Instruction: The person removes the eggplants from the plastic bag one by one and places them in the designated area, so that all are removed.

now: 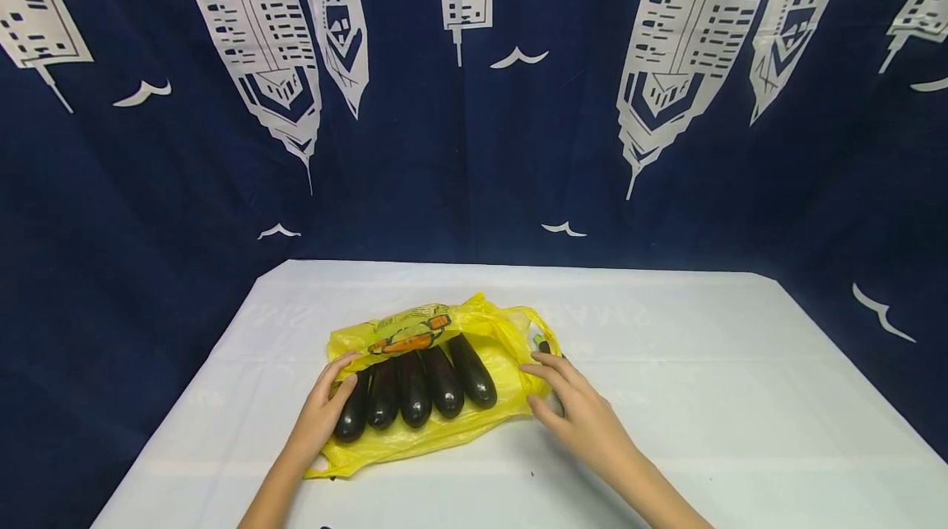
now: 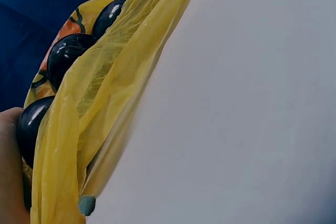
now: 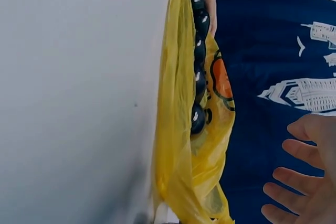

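Several dark, glossy eggplants (image 1: 415,389) lie side by side in a yellow plastic bag (image 1: 444,430), their rounded ends toward the near side. My left hand (image 1: 324,404) rests at the bag's left end, with its thumb by the outermost eggplant and loosely extended fingers at the bag's edge. On the other side, my right hand (image 1: 581,414) is spread with relaxed fingers, fingertips close to the bag's handle end. A dark thing with a green tip (image 1: 543,343), partly hidden by this hand, shows beside the bag. The right wrist view has the right hand's fingers (image 3: 296,184) held apart.
The bag lies on a white-covered table (image 1: 704,373). Behind it hangs a dark blue cloth (image 1: 459,167) with white building and bird prints. A small green piece (image 2: 87,205) shows under the bag's edge in the left wrist view.
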A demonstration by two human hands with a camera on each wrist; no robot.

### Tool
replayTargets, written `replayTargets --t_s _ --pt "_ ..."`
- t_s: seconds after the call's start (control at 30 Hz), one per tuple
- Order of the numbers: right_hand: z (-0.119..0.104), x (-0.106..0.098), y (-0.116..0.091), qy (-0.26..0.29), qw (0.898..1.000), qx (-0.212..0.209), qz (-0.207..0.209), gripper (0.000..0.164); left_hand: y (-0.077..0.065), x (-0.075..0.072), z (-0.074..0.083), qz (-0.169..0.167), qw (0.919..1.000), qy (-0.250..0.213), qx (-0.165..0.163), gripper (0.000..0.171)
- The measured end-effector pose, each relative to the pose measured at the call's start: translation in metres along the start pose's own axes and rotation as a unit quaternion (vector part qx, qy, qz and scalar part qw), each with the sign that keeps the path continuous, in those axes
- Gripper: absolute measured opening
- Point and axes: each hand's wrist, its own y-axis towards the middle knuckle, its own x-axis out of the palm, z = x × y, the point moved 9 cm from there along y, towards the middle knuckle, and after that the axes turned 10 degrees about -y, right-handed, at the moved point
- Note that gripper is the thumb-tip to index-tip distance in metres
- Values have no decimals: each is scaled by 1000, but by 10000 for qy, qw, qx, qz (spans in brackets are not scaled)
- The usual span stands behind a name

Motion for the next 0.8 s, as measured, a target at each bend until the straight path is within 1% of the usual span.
replayTargets --t_s 0.2,0.37,0.63,0.8 --pt "-8 1 9 75 9999 -27 -96 38 1 0 -1 14 10000 -37 -67 41" --pt "-15 5 18 183 9997 -24 -177 38 1 -2 -4 8 9999 25 -126 42" --pt "-23 15 30 441 9985 -69 -306 39 2 -2 0 13 10000 0 7 40" --pt "-25 26 33 691 9966 -83 -446 39 0 -1 2 6 10000 49 15 40"
